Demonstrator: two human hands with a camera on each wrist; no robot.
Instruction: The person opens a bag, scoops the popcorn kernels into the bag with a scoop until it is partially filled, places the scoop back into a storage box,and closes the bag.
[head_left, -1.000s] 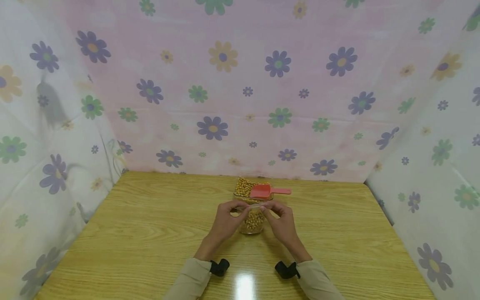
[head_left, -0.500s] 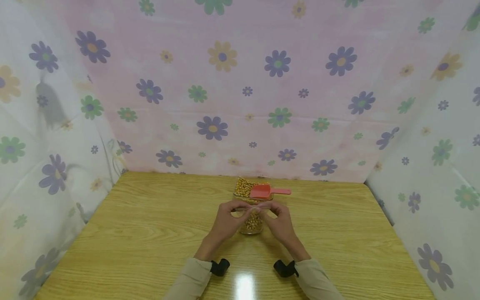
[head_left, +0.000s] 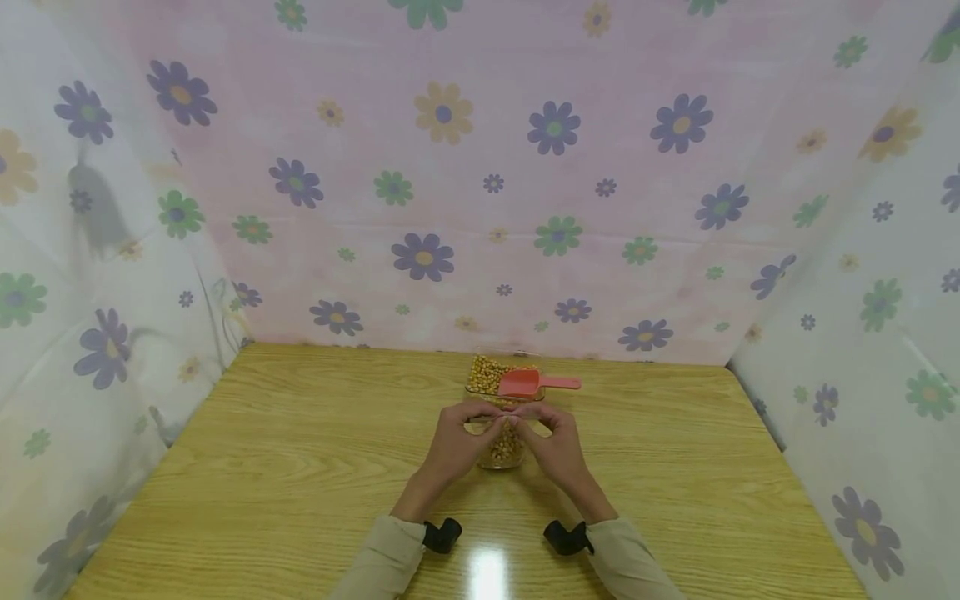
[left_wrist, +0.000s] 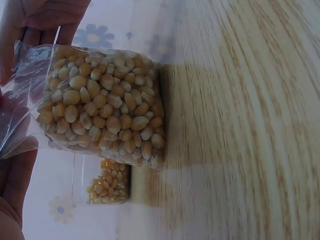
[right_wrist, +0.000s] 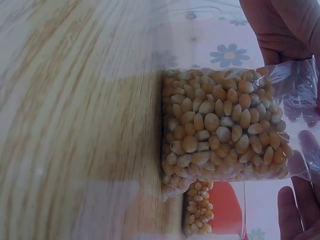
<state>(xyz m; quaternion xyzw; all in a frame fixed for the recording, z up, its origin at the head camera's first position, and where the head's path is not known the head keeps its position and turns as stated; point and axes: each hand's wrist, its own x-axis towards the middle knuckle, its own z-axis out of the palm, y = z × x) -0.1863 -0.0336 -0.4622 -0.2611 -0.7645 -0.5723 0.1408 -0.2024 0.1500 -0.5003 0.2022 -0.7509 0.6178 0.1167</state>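
Note:
A clear plastic bag (head_left: 502, 451) filled with corn kernels stands upright on the table, its bottom at the wood in both wrist views. My left hand (head_left: 459, 440) pinches the bag's top edge from the left. From the other side, my right hand (head_left: 558, 444) pinches the same edge, and the fingertips of both hands meet near its middle. The empty upper part of the bag (left_wrist: 30, 100) is creased between the hands in the left wrist view. Kernels (right_wrist: 220, 125) fill the lower part in the right wrist view.
Just behind the bag stands a clear box (head_left: 474, 392) of corn kernels. A red scoop (head_left: 521, 383) lies in it, its handle sticking out to the right. The wooden table (head_left: 315, 467) ends at a flowered cloth backdrop (head_left: 487, 150), with cloth on both sides too.
My right hand's fingertips have slid left along the bag's top edge to meet my left hand's, narrowing the gap between them. The box and scoop have stayed in place.

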